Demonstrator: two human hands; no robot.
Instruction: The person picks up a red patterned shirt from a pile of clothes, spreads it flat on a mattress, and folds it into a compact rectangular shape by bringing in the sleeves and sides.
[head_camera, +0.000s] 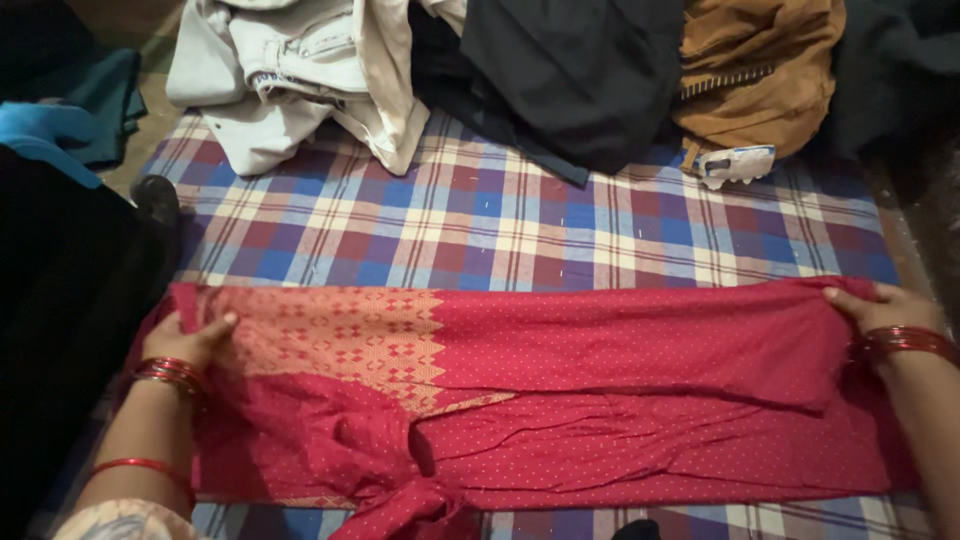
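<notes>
A red dotted garment with a gold-patterned panel lies stretched across a checked cloth. My left hand, with red bangles at the wrist, grips the garment's left end. My right hand, also wearing red bangles, grips its right end where the fabric is folded over. Between the two hands the upper fold lies flat, and the lower part is crumpled near the front edge.
A heap of clothes lies at the far edge: a cream garment, a black garment and a brown one with a white tag. Dark fabric and a blue piece lie at the left.
</notes>
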